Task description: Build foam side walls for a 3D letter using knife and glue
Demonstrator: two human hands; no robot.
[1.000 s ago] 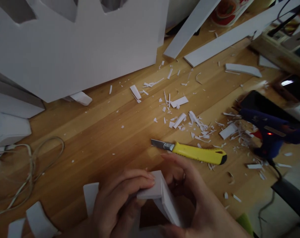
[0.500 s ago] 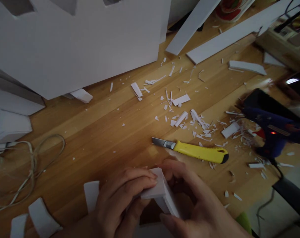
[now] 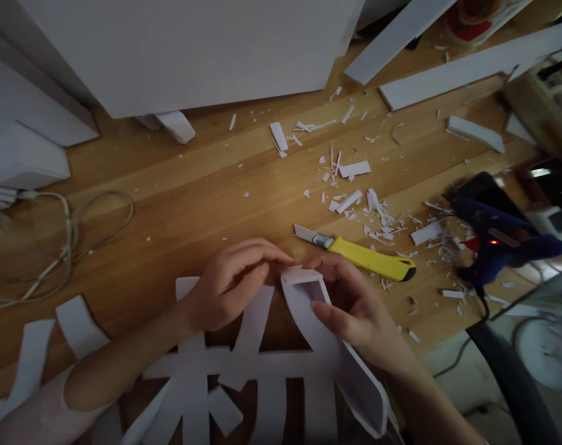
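A white foam-board cutout, shaped like a written character, lies in front of me on the wooden tabletop. White strips stand on edge along its right-hand stroke, forming a raised wall, with a short end piece across the stroke's top. My right hand grips this wall near the top corner, thumb inside and fingers outside. Stretched toward the end piece, my left hand has its thumb apart from its fingers. Its fingertips are at the piece's left edge; whether they touch it I cannot tell.
A yellow utility knife, blade out, lies beyond my right hand. Foam scraps litter the table. A blue glue gun with a lit red light is at right. Cables lie left, and a large white board stands behind.
My left hand has loosened from the end piece and shifted left, its fingers straighter. My right hand still grips the wall. The view has shifted, showing much more of the cutout.
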